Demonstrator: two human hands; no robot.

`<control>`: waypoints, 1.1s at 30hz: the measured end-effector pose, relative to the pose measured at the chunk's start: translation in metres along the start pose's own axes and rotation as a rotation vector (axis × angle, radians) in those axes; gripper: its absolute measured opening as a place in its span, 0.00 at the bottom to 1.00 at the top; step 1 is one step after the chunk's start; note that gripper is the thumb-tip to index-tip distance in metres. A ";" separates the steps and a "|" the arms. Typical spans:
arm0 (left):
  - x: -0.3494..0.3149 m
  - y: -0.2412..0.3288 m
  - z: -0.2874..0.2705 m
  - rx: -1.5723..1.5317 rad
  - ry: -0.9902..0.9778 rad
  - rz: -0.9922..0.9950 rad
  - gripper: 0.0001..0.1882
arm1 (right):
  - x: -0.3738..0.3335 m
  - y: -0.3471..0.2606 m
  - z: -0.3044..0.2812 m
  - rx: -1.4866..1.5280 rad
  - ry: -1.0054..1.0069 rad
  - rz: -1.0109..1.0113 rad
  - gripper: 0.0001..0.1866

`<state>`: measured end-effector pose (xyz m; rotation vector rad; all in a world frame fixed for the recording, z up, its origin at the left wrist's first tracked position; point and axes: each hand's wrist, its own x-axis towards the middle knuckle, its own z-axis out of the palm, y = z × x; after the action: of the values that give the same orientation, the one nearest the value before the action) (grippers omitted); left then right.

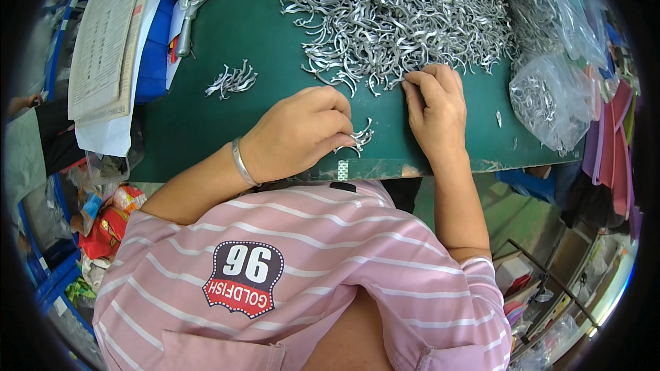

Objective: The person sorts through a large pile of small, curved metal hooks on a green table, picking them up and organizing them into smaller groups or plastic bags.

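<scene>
My left hand [299, 130], with a silver bangle on its wrist, is closed near the table's front edge. Its fingertips pinch a few small curved metal pieces [364, 136], which stick out to the right. Farther right, my right hand [438, 106] rests at the near edge of a large heap of the same silver curved pieces [405, 14]. Its thumb and fingers are bent together, and whatever lies between them is too small or hidden to make out. A little separate cluster of curved metal pieces [232, 80] lies on the green table left of my left hand.
The green tabletop [275, 48] has a worn front edge. Clear plastic bags of metal pieces [550, 103] stand at the right. On the left are a blue bin [155, 55] and papers [110, 41]. One loose piece [498, 119] lies right of my right hand.
</scene>
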<state>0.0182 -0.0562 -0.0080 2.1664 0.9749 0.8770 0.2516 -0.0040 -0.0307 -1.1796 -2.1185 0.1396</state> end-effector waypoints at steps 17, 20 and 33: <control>0.023 0.007 0.009 -0.104 0.170 0.017 0.09 | -0.026 -0.047 -0.020 0.775 0.087 0.220 0.18; 0.020 0.010 0.004 -0.051 0.176 0.065 0.09 | -0.027 -0.054 -0.017 0.931 0.098 0.281 0.17; -0.054 -0.006 -0.072 0.448 0.421 -0.205 0.08 | -0.003 -0.047 0.008 0.304 -0.136 0.086 0.06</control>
<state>-0.0669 -0.0778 0.0138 2.2197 1.7081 1.1213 0.2143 -0.0317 -0.0189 -1.1032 -2.0705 0.5751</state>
